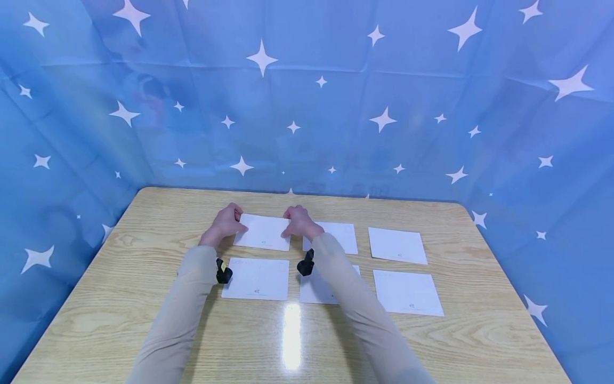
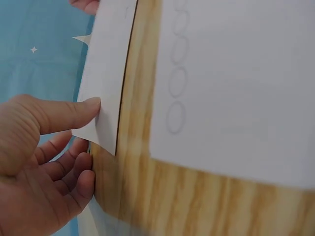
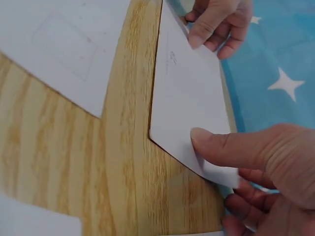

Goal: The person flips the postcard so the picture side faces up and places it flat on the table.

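A white postcard (image 1: 263, 233) in the back row at the left lies between both hands. My left hand (image 1: 227, 222) pinches its left end, thumb on top and fingers curled beneath the edge, as the left wrist view shows. At the opposite end my right hand (image 1: 299, 222) grips the card the same way, its thumb (image 3: 216, 145) pressing the face while the fingers go under. In the right wrist view the card's far edge bends up a little. Directly in front of it lies another white postcard (image 1: 256, 279) with faint printed marks.
Other white cards make two rows: a back middle card (image 1: 340, 237), a back right card (image 1: 397, 245), a front right card (image 1: 408, 292) and a front middle card (image 1: 316, 287), partly under the right sleeve. Behind the wooden table (image 1: 479, 341) hangs a blue star-patterned curtain (image 1: 307, 106).
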A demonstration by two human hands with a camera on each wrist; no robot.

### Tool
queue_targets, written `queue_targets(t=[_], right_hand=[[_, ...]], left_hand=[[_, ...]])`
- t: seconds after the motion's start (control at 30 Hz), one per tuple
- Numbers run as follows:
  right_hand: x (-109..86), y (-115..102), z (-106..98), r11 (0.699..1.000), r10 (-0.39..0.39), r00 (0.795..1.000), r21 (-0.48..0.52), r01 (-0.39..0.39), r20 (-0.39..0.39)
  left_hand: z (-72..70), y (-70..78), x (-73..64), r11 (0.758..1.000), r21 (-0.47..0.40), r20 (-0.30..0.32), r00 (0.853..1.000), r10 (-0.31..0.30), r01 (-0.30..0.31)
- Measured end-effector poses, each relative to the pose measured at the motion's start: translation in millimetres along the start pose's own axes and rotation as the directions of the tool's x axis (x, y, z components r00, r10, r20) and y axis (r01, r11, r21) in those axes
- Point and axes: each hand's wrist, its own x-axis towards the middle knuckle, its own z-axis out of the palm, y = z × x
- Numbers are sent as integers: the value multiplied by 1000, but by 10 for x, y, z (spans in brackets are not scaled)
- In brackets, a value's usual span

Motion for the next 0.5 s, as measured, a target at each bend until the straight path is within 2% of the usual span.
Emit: queue_targets(t=[0.23,0.37,0.5], right_hand=[[-32,-6,1,1000,1,1000,26,-1,8],[-62,21,24,999,-14,999,33,16,-39],[-94,66,42,990,-33,995,136,46,-95]], left_hand=[[5,-35,-11,999,-44,-35,999,5,-7],[5,-68,-28,997,-76,-40,999,12,-15],[-4,-87,-66,992,-125,-46,999,27,-33]])
